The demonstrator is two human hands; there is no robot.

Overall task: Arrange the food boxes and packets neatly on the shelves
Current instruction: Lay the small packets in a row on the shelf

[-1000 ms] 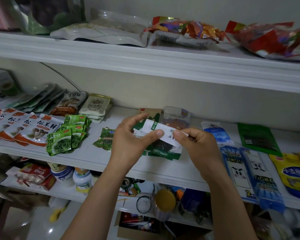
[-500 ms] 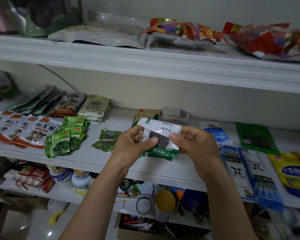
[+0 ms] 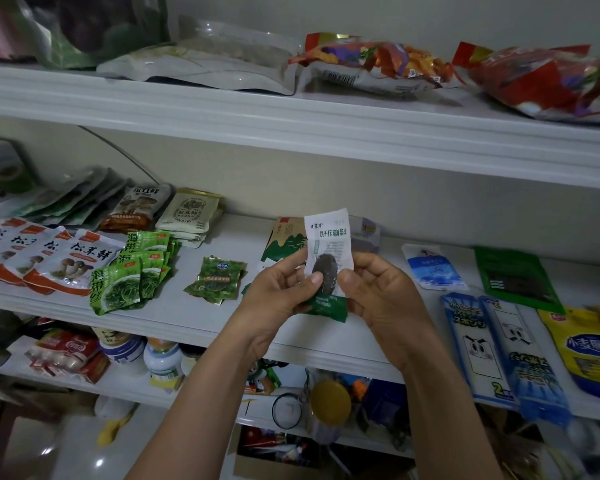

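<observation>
Both hands hold one small seaweed packet (image 3: 329, 244), white on top and green at the bottom, upright over the front of the middle shelf (image 3: 194, 317). My left hand (image 3: 278, 292) pinches its left side and my right hand (image 3: 381, 292) its right side, thumbs on the dark disc showing through its window. Behind it on the shelf lie a green-and-tan box (image 3: 284, 240) and a clear packet (image 3: 368, 233). To the left sit a small green packet pile (image 3: 217, 278), fanned green seaweed packets (image 3: 132, 271) and white-orange mushroom packets (image 3: 39, 258).
Blue sponge packs (image 3: 499, 348), a yellow bag (image 3: 586, 348), a dark green pouch (image 3: 513, 278) and a blue-white packet (image 3: 433, 268) lie on the right of the middle shelf. Large snack bags (image 3: 374, 64) fill the top shelf. Jars and bottles (image 3: 160, 358) crowd the lower shelf.
Both hands turned the packet from lying sideways to upright and lifted it a little, so its printed front faces me.
</observation>
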